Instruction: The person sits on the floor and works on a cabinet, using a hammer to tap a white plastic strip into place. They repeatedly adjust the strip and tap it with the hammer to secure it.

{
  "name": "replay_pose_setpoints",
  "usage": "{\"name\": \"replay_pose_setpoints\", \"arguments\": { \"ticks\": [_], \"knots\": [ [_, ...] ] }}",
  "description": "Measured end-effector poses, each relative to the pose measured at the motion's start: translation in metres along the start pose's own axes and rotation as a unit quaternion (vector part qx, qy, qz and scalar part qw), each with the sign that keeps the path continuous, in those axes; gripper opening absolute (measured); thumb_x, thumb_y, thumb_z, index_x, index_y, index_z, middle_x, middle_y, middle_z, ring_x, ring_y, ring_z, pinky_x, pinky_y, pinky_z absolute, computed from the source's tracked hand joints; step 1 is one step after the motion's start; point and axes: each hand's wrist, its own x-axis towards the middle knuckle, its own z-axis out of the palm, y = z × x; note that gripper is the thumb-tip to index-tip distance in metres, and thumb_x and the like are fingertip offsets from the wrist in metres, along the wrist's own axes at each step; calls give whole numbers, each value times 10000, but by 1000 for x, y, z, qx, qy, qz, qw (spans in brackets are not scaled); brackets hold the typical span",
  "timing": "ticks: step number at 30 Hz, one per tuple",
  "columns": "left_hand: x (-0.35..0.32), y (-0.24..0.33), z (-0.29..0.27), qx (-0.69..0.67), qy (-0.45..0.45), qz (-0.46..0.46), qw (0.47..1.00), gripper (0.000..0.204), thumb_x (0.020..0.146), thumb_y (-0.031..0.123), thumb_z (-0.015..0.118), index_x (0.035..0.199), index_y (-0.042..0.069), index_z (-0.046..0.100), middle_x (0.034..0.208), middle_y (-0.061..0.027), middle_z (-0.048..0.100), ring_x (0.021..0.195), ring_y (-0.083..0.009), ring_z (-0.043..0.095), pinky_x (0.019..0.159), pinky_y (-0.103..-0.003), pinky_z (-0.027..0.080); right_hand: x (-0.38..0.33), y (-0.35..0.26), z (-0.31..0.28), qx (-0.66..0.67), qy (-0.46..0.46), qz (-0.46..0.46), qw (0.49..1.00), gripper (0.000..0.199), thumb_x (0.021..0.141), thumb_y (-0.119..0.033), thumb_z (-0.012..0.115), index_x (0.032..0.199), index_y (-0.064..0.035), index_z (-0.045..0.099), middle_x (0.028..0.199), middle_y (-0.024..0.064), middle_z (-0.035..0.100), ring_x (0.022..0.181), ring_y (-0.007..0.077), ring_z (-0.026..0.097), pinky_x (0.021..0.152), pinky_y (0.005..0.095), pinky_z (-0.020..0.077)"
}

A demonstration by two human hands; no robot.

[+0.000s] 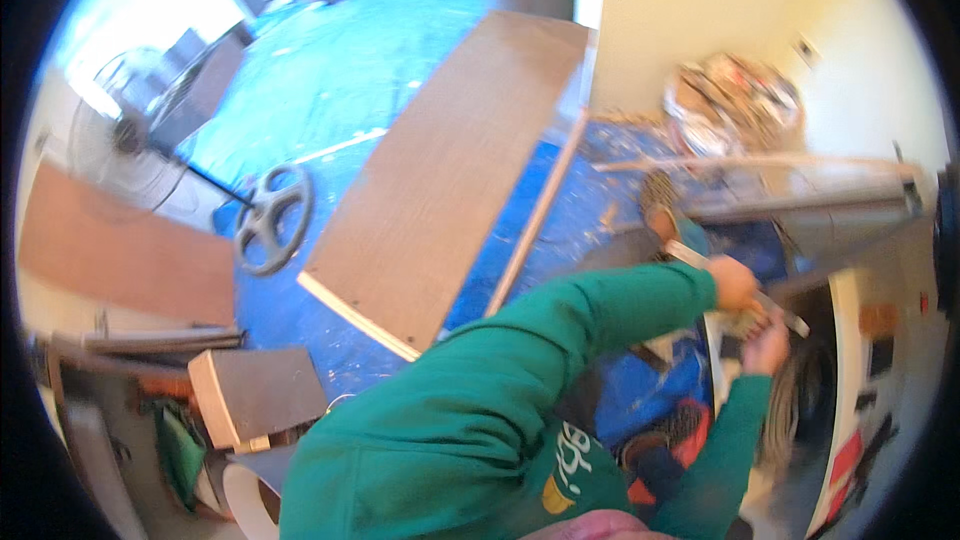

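Note:
Both arms, in green sleeves, reach to the right. My left hand (736, 282) is closed around a thin pale strip (686, 255), whose one end sticks out on the far side of the fist. Just nearer and to the right, my right hand (766, 344) has its fingers closed at the other end of what looks like the same strip. Motion blur keeps its exact kind from showing. Below the hands stands an open cabinet with a pale edge (846, 360), and coiled hose-like material (783, 415) shows dimly inside.
A long brown wooden panel (450, 150) lies on the blue floor sheet (340, 40), with a narrow wooden strip (540, 210) beside it. To the left are a standing fan (128, 135), its round base (275, 220) and a brown box (265, 390). A debris-filled bag (735, 105) sits by the wall.

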Motion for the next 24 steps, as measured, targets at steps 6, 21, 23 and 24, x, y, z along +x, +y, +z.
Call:
{"name": "replay_pose_setpoints", "arguments": {
  "ticks": [6, 21, 23, 24],
  "knots": [
    [-35, 8, -31, -37, 81, -37, 995, 612, 938, 653, 549, 914, 72, 739, 820, -222, 715, 753, -412, 701, 675, -546, 530, -65, -22, 68, -4, 4, -116, 993, 197, 1020, -295, 641, 965, -106, 634, 776, -16, 602, 664, 84, 594, 543, 245, 459],
    [27, 103, -198, 105, 313, 123, 936, 526, 967, 485, 602, 826, -14, 693, 752, -267, 673, 735, -450, 676, 659, -533, 524, -99, -195, 146, -38, -36, -365, 929, 228, 1056, -209, 534, 915, -56, 628, 695, 14, 580, 550, 105, 521, 500, 241, 426],
    [31, 90, -170, 73, 293, 121, 946, 535, 964, 490, 605, 800, -13, 677, 746, -267, 669, 732, -451, 673, 652, -537, 519, -90, -175, 136, -29, 3, -357, 934, 224, 1055, -203, 536, 913, -56, 626, 696, 7, 570, 551, 103, 518, 499, 243, 422],
    [33, 85, -158, 58, 283, 119, 950, 539, 962, 493, 606, 787, -13, 669, 743, -267, 667, 731, -452, 672, 649, -539, 517, -87, -163, 132, -25, 22, -353, 935, 221, 1054, -201, 537, 912, -57, 625, 696, 4, 564, 551, 102, 516, 498, 244, 420]
  ]
}}
